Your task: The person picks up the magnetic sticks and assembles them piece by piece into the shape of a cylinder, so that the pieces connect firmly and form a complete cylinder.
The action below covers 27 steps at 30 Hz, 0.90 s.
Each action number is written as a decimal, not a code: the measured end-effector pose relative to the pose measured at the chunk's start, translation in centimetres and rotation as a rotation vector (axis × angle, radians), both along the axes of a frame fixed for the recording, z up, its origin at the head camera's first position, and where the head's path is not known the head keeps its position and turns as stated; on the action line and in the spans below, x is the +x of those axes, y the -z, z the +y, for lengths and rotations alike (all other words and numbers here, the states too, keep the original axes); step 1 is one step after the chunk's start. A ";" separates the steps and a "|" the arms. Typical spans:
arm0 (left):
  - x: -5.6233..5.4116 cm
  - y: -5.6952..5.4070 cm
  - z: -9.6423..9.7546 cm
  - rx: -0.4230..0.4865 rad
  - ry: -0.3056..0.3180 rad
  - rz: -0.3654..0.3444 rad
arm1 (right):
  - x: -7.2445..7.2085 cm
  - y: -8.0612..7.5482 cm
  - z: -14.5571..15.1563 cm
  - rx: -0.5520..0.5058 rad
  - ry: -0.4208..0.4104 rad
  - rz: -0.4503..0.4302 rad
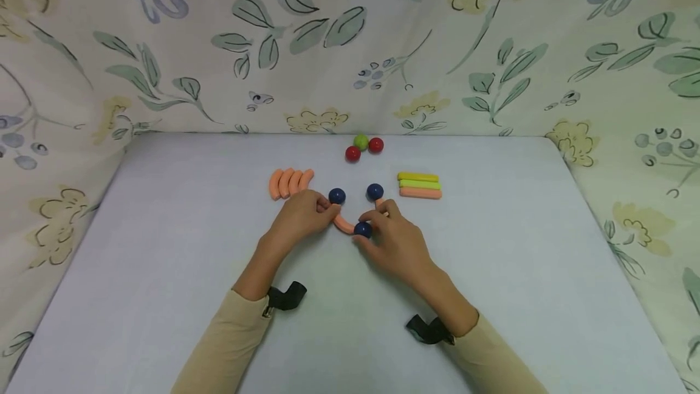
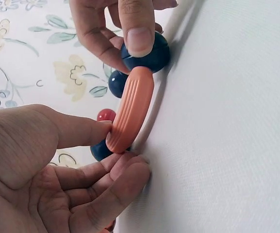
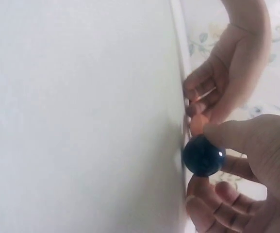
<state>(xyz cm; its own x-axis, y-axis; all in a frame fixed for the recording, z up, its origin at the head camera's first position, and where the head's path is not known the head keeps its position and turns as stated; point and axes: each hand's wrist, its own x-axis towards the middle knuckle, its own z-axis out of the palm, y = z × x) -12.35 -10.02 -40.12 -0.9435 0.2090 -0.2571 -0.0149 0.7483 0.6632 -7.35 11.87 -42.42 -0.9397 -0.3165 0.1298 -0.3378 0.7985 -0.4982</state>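
Here we are, all eyes on the front blue ball (image 1: 363, 230)! The right grip (image 1: 399, 242) is closed round it, thumb on one side, fingers on the other. The left grip (image 1: 301, 216) is narrowed to a pinch on the curved orange stick (image 1: 343, 224), whose near end meets that front ball.

Danger spots? We reckon a crooked push there could pop the joint, and a loosened thumb could let the ball roll. A wide left knuckle might also nudge the blue ball (image 1: 336, 196) beyond and left of it.

Now our count! Three blue balls, the third (image 1: 374, 192) beyond and slightly right of the front one. Two red balls (image 1: 352, 154) and one green ball (image 1: 361, 142), farther beyond. Left and beyond, four curved orange sticks (image 1: 284, 185); with the pinched one and another (image 1: 378, 202) half hidden by the right grip, six. Right and beyond, three straight sticks: one yellow (image 1: 418, 177), one lime (image 1: 418, 185), one orange (image 1: 420, 193).
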 end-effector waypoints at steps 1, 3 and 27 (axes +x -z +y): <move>0.0 -0.1 0.0 -0.002 0.003 -0.002 | 0.0 0.0 0.2 -0.004 0.000 -0.002; 0.1 -0.1 0.0 -0.004 0.007 -0.010 | -0.1 -0.1 0.5 -0.009 -0.003 -0.002; -0.7 -1.8 -4.3 0.044 0.017 -0.025 | -0.7 -0.3 1.7 -0.035 0.028 0.009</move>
<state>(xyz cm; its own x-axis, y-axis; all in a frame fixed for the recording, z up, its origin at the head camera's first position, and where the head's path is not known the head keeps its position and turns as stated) -13.08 -14.31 -38.27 -0.9331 0.2365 -0.2708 -0.0194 0.7189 0.6948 -8.02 13.60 -42.12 -0.9467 -0.2856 0.1491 -0.3206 0.7895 -0.5233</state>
